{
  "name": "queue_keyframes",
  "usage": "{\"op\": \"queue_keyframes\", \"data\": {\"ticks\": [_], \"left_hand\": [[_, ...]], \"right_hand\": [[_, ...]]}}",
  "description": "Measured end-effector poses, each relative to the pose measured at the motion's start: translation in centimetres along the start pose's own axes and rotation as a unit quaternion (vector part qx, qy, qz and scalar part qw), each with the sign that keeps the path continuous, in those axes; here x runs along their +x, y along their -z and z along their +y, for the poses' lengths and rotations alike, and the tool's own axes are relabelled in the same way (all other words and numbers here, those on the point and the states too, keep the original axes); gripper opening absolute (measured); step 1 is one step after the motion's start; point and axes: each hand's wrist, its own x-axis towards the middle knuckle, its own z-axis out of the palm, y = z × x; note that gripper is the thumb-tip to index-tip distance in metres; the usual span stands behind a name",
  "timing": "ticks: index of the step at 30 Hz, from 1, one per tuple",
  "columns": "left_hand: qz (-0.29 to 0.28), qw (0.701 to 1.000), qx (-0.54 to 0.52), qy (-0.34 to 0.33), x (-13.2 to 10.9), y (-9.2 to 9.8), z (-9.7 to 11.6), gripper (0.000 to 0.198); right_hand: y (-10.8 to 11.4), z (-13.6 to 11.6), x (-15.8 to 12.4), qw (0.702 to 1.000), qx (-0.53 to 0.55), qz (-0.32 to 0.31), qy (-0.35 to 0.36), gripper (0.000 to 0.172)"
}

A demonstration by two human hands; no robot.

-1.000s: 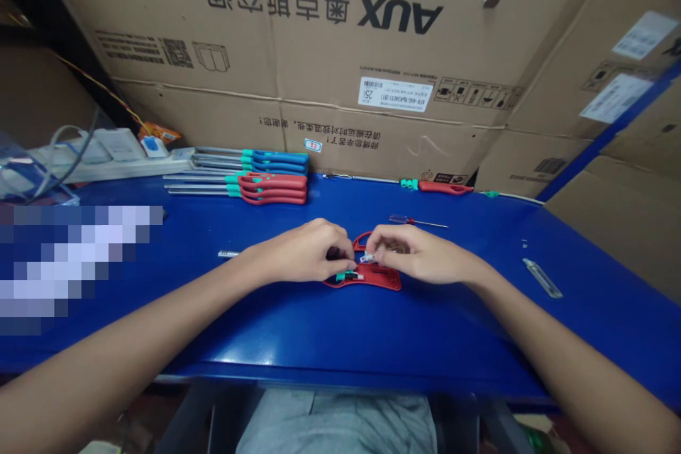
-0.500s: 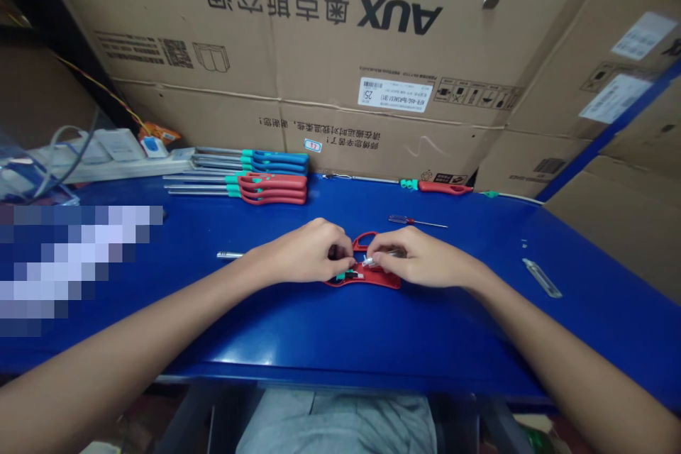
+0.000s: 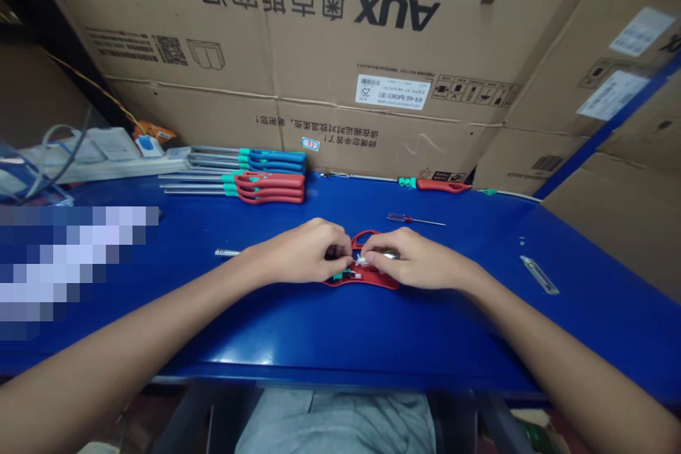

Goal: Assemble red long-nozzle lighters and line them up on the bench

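Head-worn view over a blue tabletop (image 3: pixel 287 340)

One camera, on the person's head, looks forward and down from the near side. Trousers (image 3: pixel 335 425) show at the near edge, below the lens, and the forearms (image 3: pixel 175 326) run in from near left and near right. The hands (image 3: pixel 311 252) sit mid-view, small in a wide field that spans the tabletop from left to right. Upright cardboard (image 3: pixel 313 60) closes the far side, facing the camera.

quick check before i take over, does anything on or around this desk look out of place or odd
Two things: the cardboard behind the table has its large AUX lettering upside down, and a red casing lies open with its inside exposed, unlike the stacked red handles. I see no spill.
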Motion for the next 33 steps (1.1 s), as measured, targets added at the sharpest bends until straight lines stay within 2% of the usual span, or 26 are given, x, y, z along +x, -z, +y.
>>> {"op": "queue_keyframes", "data": {"ticks": [8,13,23,33], "left_hand": [[0.002,1.0,0.003,-0.009,-0.08,0.01,-0.18,0.016],[0.002,1.0,0.015,-0.013,-0.18,0.1,-0.14,0.017],[-0.002,0.999,0.028,-0.02,-0.35,0.33,0.13,0.014],[-0.008,1.0,0.018,-0.019,-0.33,0.25,0.13,0.014]], "right_hand": [[-0.2,0.2,0.01,1.0,-0.001,0.006,0.006,0.029],[-0.02,0.06,-0.24,0.999,0.03,0.007,0.014,0.023],[-0.06,0.31,-0.24,0.999,0.008,0.009,0.044,0.024],[-0.27,0.2,-0.22,0.999,-0.006,0.012,0.038,0.021]]}}
